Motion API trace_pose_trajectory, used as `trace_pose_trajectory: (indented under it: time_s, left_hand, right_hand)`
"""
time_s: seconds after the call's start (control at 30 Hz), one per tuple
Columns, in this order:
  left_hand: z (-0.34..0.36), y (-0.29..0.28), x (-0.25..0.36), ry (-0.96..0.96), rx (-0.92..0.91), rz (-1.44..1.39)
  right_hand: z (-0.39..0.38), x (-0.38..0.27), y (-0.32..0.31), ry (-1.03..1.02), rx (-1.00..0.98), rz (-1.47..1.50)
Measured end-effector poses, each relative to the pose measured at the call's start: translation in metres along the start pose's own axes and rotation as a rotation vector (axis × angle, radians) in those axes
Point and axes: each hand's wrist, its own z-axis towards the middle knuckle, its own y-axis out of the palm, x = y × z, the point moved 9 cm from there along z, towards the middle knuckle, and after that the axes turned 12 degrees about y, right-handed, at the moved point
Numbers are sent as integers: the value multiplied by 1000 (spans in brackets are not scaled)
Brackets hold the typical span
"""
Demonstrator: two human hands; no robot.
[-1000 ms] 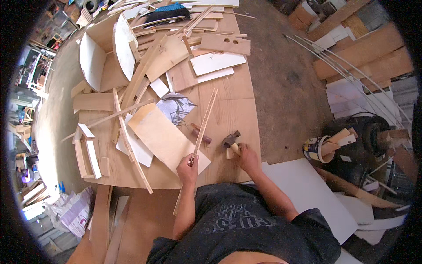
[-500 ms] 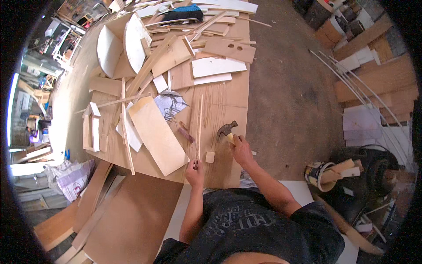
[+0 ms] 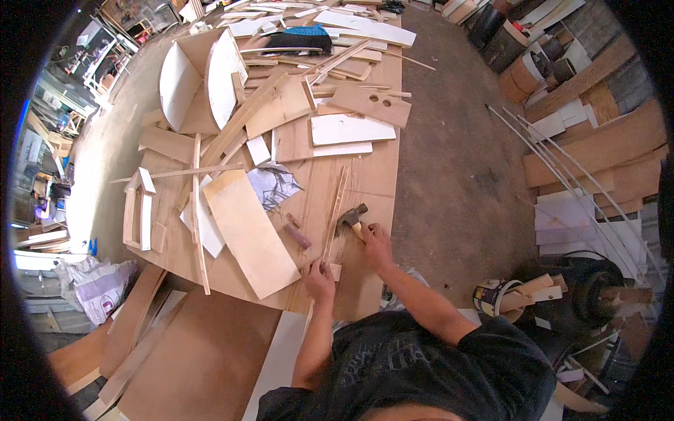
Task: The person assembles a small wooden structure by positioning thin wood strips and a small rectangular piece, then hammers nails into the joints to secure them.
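My right hand grips the pale handle of a claw hammer, its dark metal head just right of a thin wooden strip. The near end of that strip is pinched in the closed fingers of my left hand, by the table's front edge. A small wooden block shows partly beside my left fingers. Left of the strip lie a purplish-brown stick and a white sheet with a pile of nails on it. Whether a nail is in the strip is too small to tell.
A large pale board lies left of my hands on the wooden table. Further off are white-faced offcuts, a curved-sided wooden piece and a small frame. A bucket of wood scraps stands at right.
The strip's far end has swung right, and my left hand has shifted with it toward the block. My right hand has brought the hammer leftward, close to the strip.
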Motion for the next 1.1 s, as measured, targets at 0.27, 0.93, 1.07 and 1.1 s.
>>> trace_pose_trajectory:
  time_s: [0.27, 0.93, 1.07, 1.1]
  left_hand:
    - [-4, 8, 27, -56, -42, 295]
    - [-10, 118, 226, -91, 275, -65]
    - [11, 103, 241, -116, 348, -71]
    - [9, 97, 235, -147, 383, -56]
  right_hand:
    - [-3, 19, 0, -96, -287, 110]
    - [135, 256, -110, 30, -497, 385]
    - [158, 224, -137, 4, -453, 280]
    - [158, 191, -149, -53, -450, 263]
